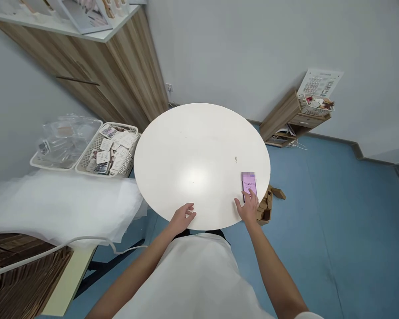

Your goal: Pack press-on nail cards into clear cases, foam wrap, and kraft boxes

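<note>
A smartphone (pixel 248 181) with a pink lit screen, on which timer-like digits are shown, is laid flat on the round white desk (pixel 199 141), near its right edge. Its lower end is covered by the fingers of the right hand (pixel 249 208), which are loosely spread, with the thumb held well out to the side; whether the glass is pressed cannot be told. Nothing is held by the left hand (pixel 183 219), whose fingers are slightly curled and parted from the thumb over the near rim. The phone can be judged light, stiff and rather slippery, with a screen easily cracked by a fall; it would best be gripped by its long side edges.
</note>
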A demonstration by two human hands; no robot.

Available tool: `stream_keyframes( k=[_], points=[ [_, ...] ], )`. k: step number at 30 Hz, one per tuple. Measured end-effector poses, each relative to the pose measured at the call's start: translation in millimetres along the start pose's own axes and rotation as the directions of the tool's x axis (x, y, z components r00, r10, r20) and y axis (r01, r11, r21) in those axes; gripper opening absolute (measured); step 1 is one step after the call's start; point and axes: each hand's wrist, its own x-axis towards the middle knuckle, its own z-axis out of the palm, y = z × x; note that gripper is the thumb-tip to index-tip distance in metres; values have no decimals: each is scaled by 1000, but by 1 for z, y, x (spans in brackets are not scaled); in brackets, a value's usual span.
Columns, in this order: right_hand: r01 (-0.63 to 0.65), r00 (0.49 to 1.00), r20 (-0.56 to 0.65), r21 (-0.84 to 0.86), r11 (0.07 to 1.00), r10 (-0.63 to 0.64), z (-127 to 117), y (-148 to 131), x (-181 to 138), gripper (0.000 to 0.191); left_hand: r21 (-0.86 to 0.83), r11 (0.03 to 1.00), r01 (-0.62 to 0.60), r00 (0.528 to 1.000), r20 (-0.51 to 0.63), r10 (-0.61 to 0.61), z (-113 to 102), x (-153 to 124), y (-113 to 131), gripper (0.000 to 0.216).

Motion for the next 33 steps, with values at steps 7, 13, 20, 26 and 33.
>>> stream_keyframes(
  k=[7,13,20,26,33],
  points=[
    [94,901,351,417,904,-255,33,-109,-40,34,-73,997,22,984,-176,-34,-66,-17,-26,44],
    [486,305,666,506,713,-681,55,-180,-58,27,30,975,220,961,-176,-211,-87,-48,-37,59],
    [648,165,722,435,626,-672,77,-218,-27,31,96,923,373,927,-92,-365,-103,-85,-54,72],
    [624,188,711,446,641,-678,87,-249,-6,31,-66,930,362,911,-189,-367,-135,-78,-69,71],
    [620,206,698,450,643,-686,123,-317,24,29,-152,984,90,856,-494,-155,-209,-29,-69,48]
  ],
)
